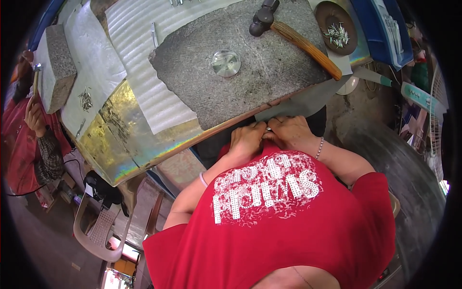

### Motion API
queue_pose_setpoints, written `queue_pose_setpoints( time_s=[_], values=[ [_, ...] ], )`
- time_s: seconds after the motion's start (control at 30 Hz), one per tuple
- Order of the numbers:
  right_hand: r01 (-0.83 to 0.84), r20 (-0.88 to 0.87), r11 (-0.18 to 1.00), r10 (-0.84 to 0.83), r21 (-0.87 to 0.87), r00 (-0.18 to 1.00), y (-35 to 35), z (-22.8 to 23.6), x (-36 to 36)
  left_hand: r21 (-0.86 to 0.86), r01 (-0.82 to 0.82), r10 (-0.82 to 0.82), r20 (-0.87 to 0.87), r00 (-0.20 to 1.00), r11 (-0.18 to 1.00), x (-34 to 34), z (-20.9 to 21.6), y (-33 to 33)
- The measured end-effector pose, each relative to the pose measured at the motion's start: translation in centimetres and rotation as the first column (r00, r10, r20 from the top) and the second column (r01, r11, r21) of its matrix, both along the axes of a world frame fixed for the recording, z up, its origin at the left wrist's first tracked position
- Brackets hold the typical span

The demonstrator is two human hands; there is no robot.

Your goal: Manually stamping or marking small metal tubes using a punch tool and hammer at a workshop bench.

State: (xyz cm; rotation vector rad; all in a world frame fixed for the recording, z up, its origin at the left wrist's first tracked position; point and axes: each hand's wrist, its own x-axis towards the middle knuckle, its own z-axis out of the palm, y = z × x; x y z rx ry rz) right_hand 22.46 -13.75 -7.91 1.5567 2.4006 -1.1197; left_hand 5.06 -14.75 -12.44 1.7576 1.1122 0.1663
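My left hand [247, 139] and my right hand [291, 133] meet close to my body, just off the table's near edge. Their fingers are closed together around a small shiny metal piece [269, 129], mostly hidden by the fingers. Beyond them a rough grey stone slab [192, 62] lies on the table. A round, shiny, clear or metal dish [226, 63] sits on the slab. Toward its far right rests a hammer [301, 41] with a dark head and wooden handle. Right of the hammer, a brown bowl [322, 14] holds many short silvery pins [337, 34].
White foam sheeting [163, 111] lies under the slab's left side. A slim metal tool [154, 34] lies there. Blue bins [402, 53] stand at right. At left, a co-worker's hand [34, 115] holds a hammer by a stone block [57, 67], near more pins [85, 99].
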Motion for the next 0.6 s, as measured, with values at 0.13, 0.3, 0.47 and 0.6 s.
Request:
queue_pose_setpoints(
  time_s=[0.13, 0.3, 0.47, 0.6],
  values=[
    [0.015, -0.013, 1.000, -0.015, 0.016, 1.000, -0.2, -0.3, 0.0, -0.033, -0.002, 0.001, -0.032, 0.999, 0.999, 0.0, -0.3, 0.0],
    [0.006, 0.029, 1.000, -0.005, -0.031, 1.000, -0.2, -0.7, 0.0, -0.068, 0.012, -0.017, -0.072, 0.997, 0.998, 0.0, -0.9, -0.1],
    [0.020, 0.069, 1.000, -0.019, -0.003, 0.997, -0.5, -1.2, -0.2, -0.097, 0.002, -0.012, -0.100, 0.995, 0.995, 0.0, -1.0, 0.0],
    [0.034, 0.050, 0.998, -0.037, 0.050, 0.998, -0.7, -1.5, -0.3, -0.074, 0.023, -0.031, -0.113, 0.993, 0.997, 0.0, -1.3, 0.0]
  ],
)
